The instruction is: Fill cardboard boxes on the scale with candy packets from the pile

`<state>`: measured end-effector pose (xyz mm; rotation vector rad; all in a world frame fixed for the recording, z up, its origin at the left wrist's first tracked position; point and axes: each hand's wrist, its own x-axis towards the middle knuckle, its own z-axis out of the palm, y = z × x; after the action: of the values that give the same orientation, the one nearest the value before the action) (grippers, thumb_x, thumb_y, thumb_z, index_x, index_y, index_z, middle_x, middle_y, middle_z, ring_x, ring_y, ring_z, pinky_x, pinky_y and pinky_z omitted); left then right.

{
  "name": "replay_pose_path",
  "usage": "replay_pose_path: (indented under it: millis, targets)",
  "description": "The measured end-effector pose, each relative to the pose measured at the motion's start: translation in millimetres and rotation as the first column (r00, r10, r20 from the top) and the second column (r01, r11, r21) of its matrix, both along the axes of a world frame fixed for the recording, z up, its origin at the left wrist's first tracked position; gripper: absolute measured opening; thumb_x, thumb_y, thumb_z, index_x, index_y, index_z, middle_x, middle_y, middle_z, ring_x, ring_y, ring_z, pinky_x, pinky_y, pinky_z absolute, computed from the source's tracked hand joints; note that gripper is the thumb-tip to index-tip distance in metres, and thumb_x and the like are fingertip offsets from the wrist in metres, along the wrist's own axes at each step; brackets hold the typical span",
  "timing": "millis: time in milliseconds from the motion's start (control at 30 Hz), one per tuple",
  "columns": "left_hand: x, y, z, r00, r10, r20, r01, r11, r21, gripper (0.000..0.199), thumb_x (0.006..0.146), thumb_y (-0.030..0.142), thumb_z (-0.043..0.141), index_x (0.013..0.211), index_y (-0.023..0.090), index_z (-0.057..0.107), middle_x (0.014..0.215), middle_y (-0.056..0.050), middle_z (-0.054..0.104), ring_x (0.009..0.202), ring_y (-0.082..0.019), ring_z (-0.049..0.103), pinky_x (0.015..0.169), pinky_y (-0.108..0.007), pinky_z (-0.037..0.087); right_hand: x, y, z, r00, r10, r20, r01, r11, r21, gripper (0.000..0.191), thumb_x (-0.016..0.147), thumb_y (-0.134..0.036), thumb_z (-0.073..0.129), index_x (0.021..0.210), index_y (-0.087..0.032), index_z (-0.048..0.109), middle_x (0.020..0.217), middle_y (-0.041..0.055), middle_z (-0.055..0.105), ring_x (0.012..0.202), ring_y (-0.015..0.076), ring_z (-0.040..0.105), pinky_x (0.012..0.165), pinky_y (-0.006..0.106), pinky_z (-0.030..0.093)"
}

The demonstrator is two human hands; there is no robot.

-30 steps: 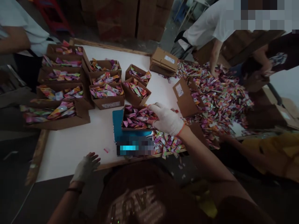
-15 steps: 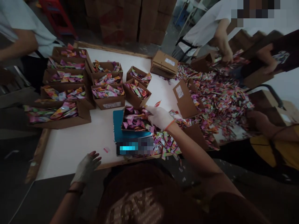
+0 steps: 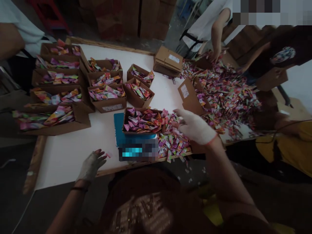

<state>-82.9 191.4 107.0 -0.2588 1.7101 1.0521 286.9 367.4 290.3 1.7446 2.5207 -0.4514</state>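
My right hand (image 3: 195, 126), in a white glove, hovers over small wrapped packets (image 3: 174, 144) heaped at the table's front edge. Its fingers are apart, and I see nothing held in them. Just left of it, a cardboard box (image 3: 142, 130) full of pink and orange packets sits on a blue scale (image 3: 118, 130). The scale's display (image 3: 133, 152) glows and is blurred out. My left hand (image 3: 91, 165), gloved with bare fingertips, is open above the front edge of the table, near a single loose packet (image 3: 108, 155).
Several filled boxes (image 3: 52, 126) stand in rows on the left of the white table (image 3: 73, 152). Flattened cartons (image 3: 168, 60) are stacked at the back. A large packet pile (image 3: 226, 94) covers the right side, with tilted boxes (image 3: 188, 94) among it. Co-workers stand around, one hand (image 3: 215, 55) reaching into the pile.
My right hand has moved right, off the box on the scale, to above the loose packets. The left hand has barely moved. The view has shifted slightly.
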Motion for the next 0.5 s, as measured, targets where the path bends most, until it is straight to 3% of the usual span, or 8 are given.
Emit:
replay_pose_path:
  millis: [67, 167, 267, 367, 500]
  targets:
    - [0.4, 2.1, 3.6, 1.0, 0.0, -0.005, 0.0, 1.0, -0.001, 0.01, 0.098, 0.013, 0.056, 0.099, 0.016, 0.065, 0.092, -0.005, 0.071, 0.07, -0.016, 0.073, 0.061, -0.025, 0.061, -41.7, 7.2, -13.5, 0.995, 0.102, 0.02, -0.1, 0.991, -0.084, 0.045, 0.101, -0.025, 0.064, 0.145, -0.021, 0.071, 0.138, 0.0143, 0.077, 0.118, 0.0276, 0.075, 0.102, 0.036, 0.058]
    - [-0.2, -0.7, 7.4, 1.0, 0.008, -0.005, -0.008, 1.0, -0.004, 0.009, 0.096, 0.014, 0.057, 0.098, 0.016, 0.065, 0.09, -0.005, 0.072, 0.069, -0.017, 0.073, 0.061, -0.026, 0.061, -95.3, 22.0, -36.1, 0.961, 0.243, 0.131, -0.201, 0.941, -0.273, 0.058, 0.1, -0.025, 0.068, 0.158, -0.024, 0.066, 0.156, 0.0161, 0.07, 0.128, 0.0306, 0.076, 0.106, 0.038, 0.059]
    - [-3.1, -10.7, 7.4, 1.0, 0.021, -0.012, -0.021, 1.0, 0.004, 0.01, 0.091, 0.015, 0.061, 0.1, 0.017, 0.065, 0.093, -0.006, 0.073, 0.073, -0.017, 0.074, 0.063, -0.026, 0.062, -120.9, 35.1, -48.4, 0.921, 0.321, 0.221, -0.235, 0.909, -0.344, 0.056, 0.099, -0.019, 0.066, 0.155, -0.021, 0.071, 0.152, 0.0185, 0.075, 0.133, 0.0331, 0.076, 0.107, 0.038, 0.059]
    - [-9.1, -25.0, 1.1, 0.999, 0.036, 0.004, -0.036, 0.999, -0.003, 0.022, 0.078, 0.013, 0.067, 0.1, 0.018, 0.066, 0.097, -0.006, 0.074, 0.077, -0.018, 0.074, 0.065, -0.026, 0.062, -112.7, 40.5, -39.0, 0.946, 0.28, 0.162, -0.224, 0.928, -0.297, 0.042, 0.097, -0.013, 0.064, 0.134, -0.021, 0.082, 0.137, 0.0134, 0.084, 0.129, 0.0297, 0.077, 0.107, 0.033, 0.057]
    - [-18.9, -40.3, -15.0, 0.999, -0.001, 0.036, 0.0, 1.0, 0.016, 0.031, 0.068, 0.017, 0.073, 0.099, 0.021, 0.068, 0.103, -0.007, 0.074, 0.089, -0.022, 0.074, 0.076, -0.03, 0.062, -58.0, 32.8, -7.5, 0.985, 0.119, -0.122, -0.145, 0.962, -0.23, 0.03, 0.092, -0.014, 0.067, 0.115, -0.022, 0.085, 0.106, 0.0012, 0.087, 0.103, 0.0208, 0.078, 0.09, 0.026, 0.058]
